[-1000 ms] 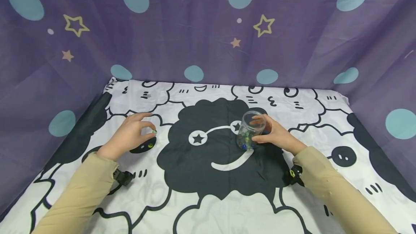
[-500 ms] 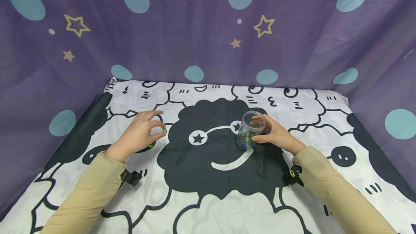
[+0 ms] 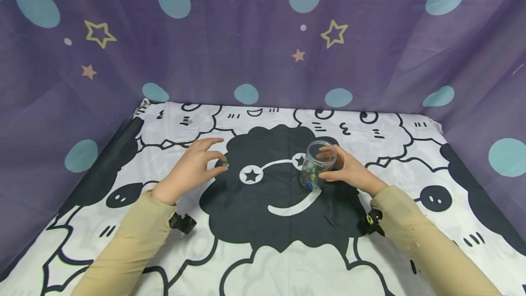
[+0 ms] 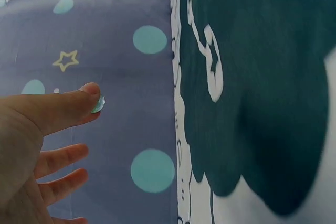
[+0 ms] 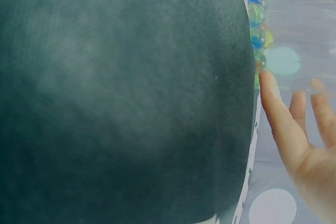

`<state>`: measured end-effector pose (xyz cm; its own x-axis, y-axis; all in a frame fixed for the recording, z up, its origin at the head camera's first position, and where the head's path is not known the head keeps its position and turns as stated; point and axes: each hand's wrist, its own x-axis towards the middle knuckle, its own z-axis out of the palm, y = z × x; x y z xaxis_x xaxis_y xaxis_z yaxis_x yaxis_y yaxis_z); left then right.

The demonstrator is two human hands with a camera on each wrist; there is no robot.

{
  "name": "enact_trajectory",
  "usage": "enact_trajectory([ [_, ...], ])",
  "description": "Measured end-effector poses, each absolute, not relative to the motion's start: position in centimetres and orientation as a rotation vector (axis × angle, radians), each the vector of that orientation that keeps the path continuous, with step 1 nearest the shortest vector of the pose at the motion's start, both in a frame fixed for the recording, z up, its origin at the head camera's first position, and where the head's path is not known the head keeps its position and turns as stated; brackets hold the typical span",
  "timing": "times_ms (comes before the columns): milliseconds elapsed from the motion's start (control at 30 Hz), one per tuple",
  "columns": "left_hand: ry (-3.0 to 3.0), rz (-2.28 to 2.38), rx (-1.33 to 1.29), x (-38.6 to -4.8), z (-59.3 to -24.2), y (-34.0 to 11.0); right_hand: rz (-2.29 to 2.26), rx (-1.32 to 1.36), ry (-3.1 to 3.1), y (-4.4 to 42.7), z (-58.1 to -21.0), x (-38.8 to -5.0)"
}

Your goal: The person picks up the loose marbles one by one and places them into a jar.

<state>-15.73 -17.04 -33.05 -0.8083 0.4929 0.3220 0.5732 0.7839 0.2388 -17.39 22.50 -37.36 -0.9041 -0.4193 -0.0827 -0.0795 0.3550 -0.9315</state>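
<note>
My left hand (image 3: 191, 168) is raised over the cloth, left of the jar, and pinches a small greenish glass marble (image 3: 225, 164) between thumb and index finger. In the left wrist view the marble (image 4: 98, 103) peeks out past the thumb tip, and the other fingers are spread apart. A clear, lidless jar (image 3: 318, 150) stands on the black patch of the cloth. Several coloured marbles (image 3: 311, 178) lie in its lower part. From the right side, my right hand (image 3: 351, 170) grips the jar. Close up in the right wrist view, blue, green and yellow marbles (image 5: 257, 40) are stacked beside the fingertip.
A white cloth (image 3: 263, 268) with black cartoon drawings covers the table. Purple curtains (image 3: 246, 58) with blue dots and stars rise behind and along both sides. A black wrist camera (image 3: 182, 223) hangs by the left sleeve.
My left hand has moved right with its marble, closer to the jar. It now covers the spot where a yellow-green marble showed on the cloth. The right hand and jar stay put.
</note>
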Motion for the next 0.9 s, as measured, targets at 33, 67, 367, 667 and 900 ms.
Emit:
enact_trajectory([
  [33,-2.728,-0.49,-0.838,-15.7,-33.0,-16.8,-1.564,-0.442,2.317,22.5,-37.4,-17.4],
  [67,-2.723,-0.495,-0.843,-15.7,-33.0,-16.5,-1.564,-0.443,2.319,22.5,-37.4,-17.4],
  [367,-2.67,-0.545,-0.907,-15.7,-32.9,-14.5,-1.574,-0.444,2.311,22.5,-37.5,-17.5],
  [667,-2.659,-0.614,-0.945,-16.1,-32.8,-12.3,-1.584,-0.447,2.305,22.6,-37.5,-17.4],
  [900,-2.649,-0.647,-0.979,-16.4,-32.4,-10.4,-1.581,-0.445,2.305,22.7,-37.5,-17.5],
])
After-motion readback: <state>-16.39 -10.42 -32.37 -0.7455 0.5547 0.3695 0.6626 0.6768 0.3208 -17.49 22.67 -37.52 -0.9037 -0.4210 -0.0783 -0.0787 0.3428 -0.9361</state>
